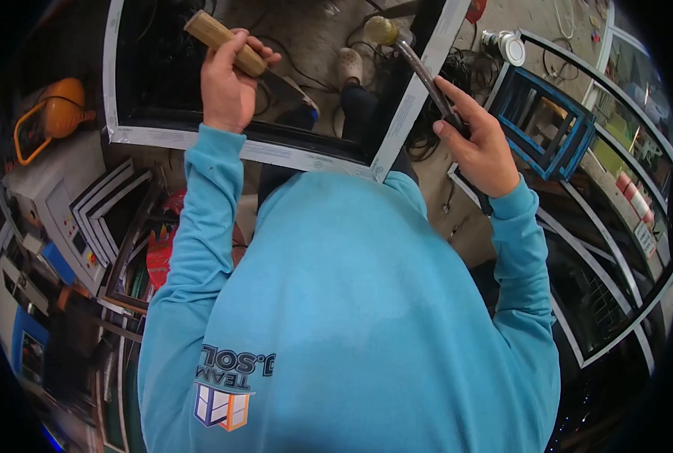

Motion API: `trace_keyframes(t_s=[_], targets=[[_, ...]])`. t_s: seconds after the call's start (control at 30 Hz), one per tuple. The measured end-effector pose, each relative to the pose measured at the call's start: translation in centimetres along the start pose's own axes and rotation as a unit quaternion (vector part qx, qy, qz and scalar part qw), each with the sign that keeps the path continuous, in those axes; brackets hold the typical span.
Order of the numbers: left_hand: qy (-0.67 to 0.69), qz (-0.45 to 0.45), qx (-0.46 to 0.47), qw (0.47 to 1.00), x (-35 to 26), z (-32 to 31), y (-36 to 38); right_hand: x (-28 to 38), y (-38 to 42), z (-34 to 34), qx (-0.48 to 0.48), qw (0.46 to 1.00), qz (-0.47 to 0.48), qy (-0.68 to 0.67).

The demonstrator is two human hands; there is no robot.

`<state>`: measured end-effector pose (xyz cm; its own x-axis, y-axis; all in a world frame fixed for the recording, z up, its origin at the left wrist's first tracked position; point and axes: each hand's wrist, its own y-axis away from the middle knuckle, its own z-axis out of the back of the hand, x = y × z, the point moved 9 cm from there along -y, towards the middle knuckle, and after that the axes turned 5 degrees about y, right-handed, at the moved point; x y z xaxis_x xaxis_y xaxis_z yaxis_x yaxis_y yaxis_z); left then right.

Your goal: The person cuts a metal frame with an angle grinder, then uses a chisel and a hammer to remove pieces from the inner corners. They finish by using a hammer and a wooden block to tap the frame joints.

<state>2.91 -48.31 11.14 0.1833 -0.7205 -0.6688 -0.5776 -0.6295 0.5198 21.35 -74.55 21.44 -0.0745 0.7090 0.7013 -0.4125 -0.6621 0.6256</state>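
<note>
My left hand (231, 87) is closed around a pale wooden block (209, 32), angled above the frame's opening. A dark, flat piece (285, 87) extends from the block's lower end; whether they are joined is unclear. In my right hand (481, 143) is the dark handle of a mallet (426, 75), whose yellowish, worn head (382, 31) points up and left. Below both hands lies a large black frame with white printed film (291, 156) along its edges. The mallet crosses above the frame's right side, and its head is apart from the block.
A light clog (349, 66) shows through the frame. Cables (469, 72) lie on the floor. Blue frames (542, 121) and dark panes (589, 279) stand at right. An orange tool (64, 108) and a grey machine (58, 215) are at left.
</note>
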Motion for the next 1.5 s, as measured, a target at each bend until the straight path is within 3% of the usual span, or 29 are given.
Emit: trace_keyframes(t_s=[0.03, 0.1, 0.13, 0.17, 0.23, 0.37, 0.43, 0.5, 0.57, 0.63, 0.7, 0.77, 0.83, 0.9, 0.93, 0.97, 1.0, 1.17, 1.23, 1.3, 1.43, 1.5], targets=[[0.004, -0.001, -0.002, 1.000, 0.1, -0.3, 0.4, 0.0, -0.3, -0.2, 0.002, 1.000, 0.008, 0.005], [0.032, -0.006, -0.005, 0.999, 0.7, -0.7, 1.1, 1.6, -1.4, 0.1, -0.046, 0.987, 0.145, 0.055], [0.035, -0.011, -0.022, 0.999, 0.9, -1.0, 1.7, 1.9, -2.2, 0.1, -0.044, 0.984, 0.156, 0.069], [0.029, 0.000, -0.036, 0.999, 1.5, -0.8, 2.0, 2.5, -2.8, 0.1, -0.042, 0.982, 0.163, 0.082], [-0.006, 0.019, -0.038, 0.999, 2.3, -0.8, 2.5, 3.0, -4.9, 0.1, -0.004, 0.993, 0.076, 0.086], [-0.052, 0.010, -0.044, 0.998, 2.1, -1.4, 3.4, 5.5, -11.3, 0.5, -0.007, 0.994, 0.092, 0.060], [-0.081, 0.010, -0.062, 0.995, 1.8, -1.4, 3.6, 8.3, -15.2, 1.4, -0.110, 0.943, 0.283, 0.133], [-0.203, -0.044, -0.045, 0.977, 0.3, -1.7, 3.7, 10.8, -19.5, 2.1, -0.139, 0.933, 0.279, 0.180], [-0.233, -0.034, -0.083, 0.968, -0.7, -1.9, 4.2, 12.9, -23.8, 2.7, -0.213, 0.857, 0.339, 0.325], [-0.262, -0.091, -0.049, 0.959, -1.7, -2.8, 4.1, 13.3, -28.7, 3.6, -0.257, 0.788, 0.306, 0.468], [-0.232, -0.095, -0.058, 0.966, -2.0, -3.2, 4.0, 15.2, -29.9, 3.8, -0.279, 0.747, 0.430, 0.424], [-0.194, -0.101, -0.065, 0.974, -2.5, -3.4, 3.7, 19.7, -24.9, 1.8, -0.172, 0.828, 0.461, 0.269], [-0.262, -0.090, -0.010, 0.961, -2.7, -4.7, 3.7, 24.2, -16.5, -1.7, -0.064, 0.769, 0.599, 0.215], [-0.333, -0.109, -0.002, 0.937, -3.6, -5.2, 3.8, 25.5, -8.9, -6.3, 0.063, 0.669, 0.663, 0.328], [-0.325, -0.106, 0.045, 0.939, -3.1, -5.7, 3.6, 25.0, -7.5, -7.0, 0.071, 0.666, 0.666, 0.328], [-0.317, -0.103, 0.096, 0.938, -2.4, -6.2, 4.0, 23.1, -7.0, -9.0, 0.124, 0.641, 0.627, 0.425], [-0.292, -0.044, 0.105, 0.950, -3.7, -7.2, 5.3, 20.9, -7.0, -10.5, 0.171, 0.606, 0.579, 0.517], [-0.303, 0.012, 0.171, 0.938, -3.6, -5.7, 8.2, 18.7, -6.0, -9.3, 0.183, 0.619, 0.516, 0.562], [-0.388, 0.116, 0.162, 0.900, -2.2, -2.2, 9.4, 19.0, -5.3, -7.7, 0.183, 0.640, 0.515, 0.540], [-0.372, 0.096, 0.157, 0.910, -2.6, 0.1, 11.1, 19.1, -4.3, -6.7, 0.186, 0.649, 0.507, 0.536], [-0.299, 0.064, 0.082, 0.949, -0.5, 5.9, 12.8, 16.6, -3.2, -4.9, 0.201, 0.717, 0.389, 0.542], [-0.228, -0.028, -0.127, 0.965, 0.3, 9.8, 13.7, 14.8, -2.8, -4.7, 0.237, 0.711, 0.354, 0.560]])
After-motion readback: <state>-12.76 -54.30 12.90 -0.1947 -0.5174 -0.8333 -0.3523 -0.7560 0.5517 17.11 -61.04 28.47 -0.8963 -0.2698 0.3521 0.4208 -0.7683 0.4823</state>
